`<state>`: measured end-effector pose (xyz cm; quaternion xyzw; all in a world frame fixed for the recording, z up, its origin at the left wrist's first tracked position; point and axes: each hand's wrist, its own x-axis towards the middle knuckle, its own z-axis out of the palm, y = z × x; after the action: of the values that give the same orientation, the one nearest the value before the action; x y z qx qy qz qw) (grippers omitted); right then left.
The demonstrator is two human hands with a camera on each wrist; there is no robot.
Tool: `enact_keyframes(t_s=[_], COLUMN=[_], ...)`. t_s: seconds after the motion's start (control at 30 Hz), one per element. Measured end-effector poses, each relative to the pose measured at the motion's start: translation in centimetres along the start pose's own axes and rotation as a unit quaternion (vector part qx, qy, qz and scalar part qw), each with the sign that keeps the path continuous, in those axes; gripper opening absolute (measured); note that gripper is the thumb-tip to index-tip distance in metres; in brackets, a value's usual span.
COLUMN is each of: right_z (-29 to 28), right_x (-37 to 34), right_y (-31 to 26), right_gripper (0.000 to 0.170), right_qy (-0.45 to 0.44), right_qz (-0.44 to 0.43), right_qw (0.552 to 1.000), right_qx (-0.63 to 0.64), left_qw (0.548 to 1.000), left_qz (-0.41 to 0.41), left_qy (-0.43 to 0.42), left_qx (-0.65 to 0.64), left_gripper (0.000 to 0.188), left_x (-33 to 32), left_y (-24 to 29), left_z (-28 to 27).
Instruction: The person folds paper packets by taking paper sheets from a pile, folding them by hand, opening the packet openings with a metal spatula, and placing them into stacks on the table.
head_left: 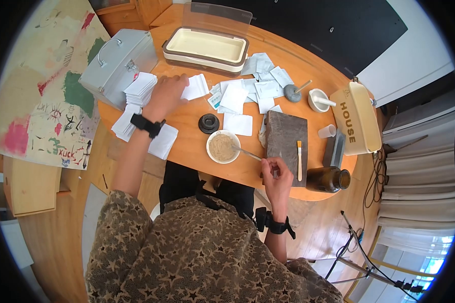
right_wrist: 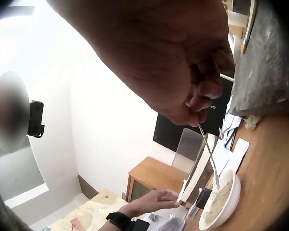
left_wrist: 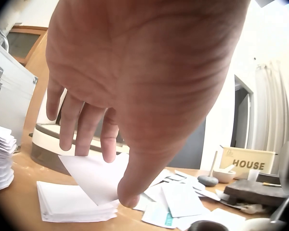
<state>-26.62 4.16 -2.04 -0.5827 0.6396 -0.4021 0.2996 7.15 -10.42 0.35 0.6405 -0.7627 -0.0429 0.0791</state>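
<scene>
My left hand reaches over the left part of the table. Its thumb and fingers pinch a white paper sheet, tilted above a low stack of white paper. My right hand pinches the thin metal handle of a spoon. The spoon's far end rests in a white bowl of tan powder. A round black lid-like piece sits behind the bowl. Beside my left wrist are more stacks of white paper.
Flat packets lie scattered mid-table. At the right are a dark slab with a brush, a brown jar, a mortar and a HOUSE bin. A metal case and lidded box stand behind.
</scene>
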Motion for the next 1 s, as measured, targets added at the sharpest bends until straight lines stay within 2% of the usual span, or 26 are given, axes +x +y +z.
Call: enact_keyframes(t_s=[0.13, 0.27, 0.3, 0.4, 0.47, 1.0], right_z=[-0.3, -0.7, -0.7, -1.0, -1.1, -0.8], right_x=[0.2, 0.3, 0.3, 0.3, 0.3, 0.2], right_y=[0.0, -0.4, -0.6, -1.1, -1.2, -2.3], right_gripper=[0.016, 0.016, 0.016, 0.016, 0.016, 0.017], right_qy=[0.017, 0.015, 0.019, 0.023, 0.024, 0.016], right_qz=[-0.022, -0.004, -0.002, -0.001, -0.002, -0.005], right_qw=[1.0, 1.0, 1.0, 0.999, 0.999, 0.999], right_qx=[-0.005, 0.016, 0.025, 0.039, 0.044, 0.043], left_qw=[0.998, 0.994, 0.994, 0.992, 0.992, 0.988], left_qz=[-0.003, -0.007, -0.025, -0.019, -0.036, 0.029], left_qy=[0.037, 0.063, 0.039, 0.042, 0.017, 0.047], left_qx=[-0.057, -0.088, -0.096, -0.116, -0.119, -0.147], left_gripper=[0.052, 0.058, 0.061, 0.064, 0.067, 0.068], left_x=[-3.9, -7.6, -8.3, -9.7, -10.3, -11.2], left_y=[3.0, 5.6, 6.0, 7.0, 7.8, 10.0], left_z=[-0.5, 0.4, 0.9, 2.2, 2.1, 1.9])
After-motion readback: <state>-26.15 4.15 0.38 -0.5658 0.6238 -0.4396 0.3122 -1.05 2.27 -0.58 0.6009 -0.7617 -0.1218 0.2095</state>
